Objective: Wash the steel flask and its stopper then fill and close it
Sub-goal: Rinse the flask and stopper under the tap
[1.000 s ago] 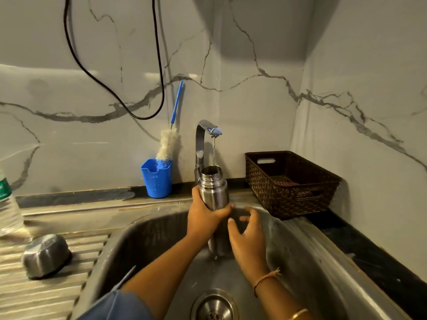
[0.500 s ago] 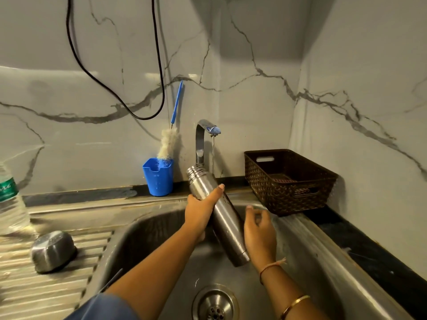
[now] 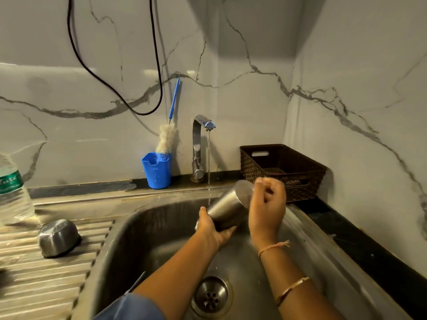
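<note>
A brushed steel cylindrical flask (image 3: 227, 209) lies tilted in the air below the spout of the chrome bent tap (image 3: 198, 146), over the basin of the stainless steel sink (image 3: 138, 229). Its flat base is raised to the right of the tap and its lower end points down and left, with the mouth hidden. A thin stream of water (image 3: 209, 162) falls from the spout and lands on the flask's side.

The left grip (image 3: 211, 227), a bare hand, is clenched round the lower part of the flask, thumb on top and fingers curled underneath. The right grip (image 3: 266, 211), also a bare hand, is at the raised base with its back to the camera and its fingers curled. One fingertip sits at the base rim, but I cannot tell whether it grasps the flask.

Just left of the tap, a blue plastic cup (image 3: 156, 170) holds a white-bristled bottle brush with a blue handle (image 3: 167, 139). To the right of the tap, against the wall, stands a dark brown woven basket (image 3: 282, 167). Far left of the tap, on the ribbed draining board, a small domed steel cup (image 3: 59, 237) lies mouth down. A clear plastic water bottle with a green label (image 3: 12, 190) stands beyond it. The round steel drain (image 3: 210, 294) lies in the basin floor in front of the tap.
</note>
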`<state>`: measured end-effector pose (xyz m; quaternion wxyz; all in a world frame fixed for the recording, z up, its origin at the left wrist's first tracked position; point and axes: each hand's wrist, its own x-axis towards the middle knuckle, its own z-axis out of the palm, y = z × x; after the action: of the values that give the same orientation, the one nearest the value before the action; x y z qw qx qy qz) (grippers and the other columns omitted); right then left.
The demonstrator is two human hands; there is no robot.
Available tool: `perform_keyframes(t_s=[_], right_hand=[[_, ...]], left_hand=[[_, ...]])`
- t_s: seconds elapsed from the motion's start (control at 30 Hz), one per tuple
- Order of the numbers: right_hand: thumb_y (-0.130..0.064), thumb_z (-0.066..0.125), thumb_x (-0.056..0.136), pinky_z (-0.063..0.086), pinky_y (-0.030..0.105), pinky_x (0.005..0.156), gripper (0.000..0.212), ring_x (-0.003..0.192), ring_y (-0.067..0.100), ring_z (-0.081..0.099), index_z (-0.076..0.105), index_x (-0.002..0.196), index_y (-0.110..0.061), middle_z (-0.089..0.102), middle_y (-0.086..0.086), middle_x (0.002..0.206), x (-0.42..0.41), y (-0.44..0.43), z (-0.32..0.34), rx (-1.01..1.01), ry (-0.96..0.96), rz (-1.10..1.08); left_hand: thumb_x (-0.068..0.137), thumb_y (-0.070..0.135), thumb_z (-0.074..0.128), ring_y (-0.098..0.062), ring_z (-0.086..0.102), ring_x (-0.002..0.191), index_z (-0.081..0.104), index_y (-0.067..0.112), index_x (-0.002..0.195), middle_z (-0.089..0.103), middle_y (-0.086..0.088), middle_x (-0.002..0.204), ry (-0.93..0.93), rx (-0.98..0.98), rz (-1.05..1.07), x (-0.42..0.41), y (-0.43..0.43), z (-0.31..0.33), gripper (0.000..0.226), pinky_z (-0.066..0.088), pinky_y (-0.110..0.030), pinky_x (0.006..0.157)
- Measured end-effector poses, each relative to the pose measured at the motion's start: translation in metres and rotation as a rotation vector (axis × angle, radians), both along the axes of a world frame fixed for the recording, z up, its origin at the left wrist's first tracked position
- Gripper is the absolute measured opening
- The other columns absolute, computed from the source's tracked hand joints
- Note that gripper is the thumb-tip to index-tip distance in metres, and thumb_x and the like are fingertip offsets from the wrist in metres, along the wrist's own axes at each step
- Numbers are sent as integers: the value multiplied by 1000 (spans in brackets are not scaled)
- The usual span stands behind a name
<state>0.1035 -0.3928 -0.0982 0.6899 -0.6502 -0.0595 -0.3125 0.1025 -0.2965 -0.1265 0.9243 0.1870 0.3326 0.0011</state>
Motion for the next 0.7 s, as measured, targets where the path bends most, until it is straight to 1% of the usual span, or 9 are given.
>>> perform_keyframes(t_s=[0.1,0.17,0.2,0.3,0.33,0.43,0.53,0.6,0.7], right_hand=[[-47,48,84,51,24,65,44,91,14,58,59,108,-11,53,3,113,-9,8,-4,-358,-235,-63],[-47,49,84,54,29,67,45,94,15,57,58,112,-13,51,3,115,-5,8,-8,-512,-305,-98],[-48,49,84,55,31,67,47,96,15,57,57,114,-13,50,3,117,-3,7,-10,-550,-304,-109],[-53,46,84,55,29,65,55,97,14,57,54,122,-14,50,4,120,1,5,-16,-602,-257,-150],[-54,46,84,56,30,64,56,96,14,56,53,123,-15,50,5,121,1,4,-17,-579,-210,-151],[-50,49,89,56,40,69,43,92,19,59,49,121,-22,53,4,117,7,-5,-20,-340,162,-68],[-43,47,93,55,39,63,27,85,25,57,46,112,-24,54,10,108,18,-15,-26,170,600,161],[-43,49,91,53,33,52,38,90,31,58,47,118,-18,52,16,111,23,-15,-28,502,787,298],[-48,46,88,44,19,35,49,75,33,62,49,116,-8,57,21,99,23,-15,-27,637,974,433]], left_hand=[[93,53,44,-37,64,90,56,1,123,66,-22,99,-6,-42,-110,5,-13,-1,61,56,-46,55],[92,58,41,-34,66,93,62,4,120,69,-19,103,-65,-44,-170,13,-14,-10,64,57,-43,61],[92,59,42,-33,67,90,63,6,119,70,-17,101,-69,-32,-184,15,-14,-14,64,57,-42,61],[91,56,47,-32,67,67,62,5,117,69,-18,80,7,36,-164,12,-15,-11,60,54,-39,45],[90,55,50,-33,65,69,59,4,119,67,-19,84,37,59,-125,11,-13,-9,60,54,-41,45],[82,47,66,-37,61,82,46,9,131,59,-21,108,29,177,-34,17,-1,0,66,53,-51,56],[65,34,82,-38,59,92,35,18,137,55,-20,116,-40,320,-19,31,13,19,87,55,-50,56],[58,29,87,-36,59,95,32,18,137,55,-19,116,-105,429,-36,38,17,33,96,56,-49,65],[65,27,83,-33,58,98,31,17,136,54,-17,115,-207,574,-21,50,20,46,88,52,-52,86]])
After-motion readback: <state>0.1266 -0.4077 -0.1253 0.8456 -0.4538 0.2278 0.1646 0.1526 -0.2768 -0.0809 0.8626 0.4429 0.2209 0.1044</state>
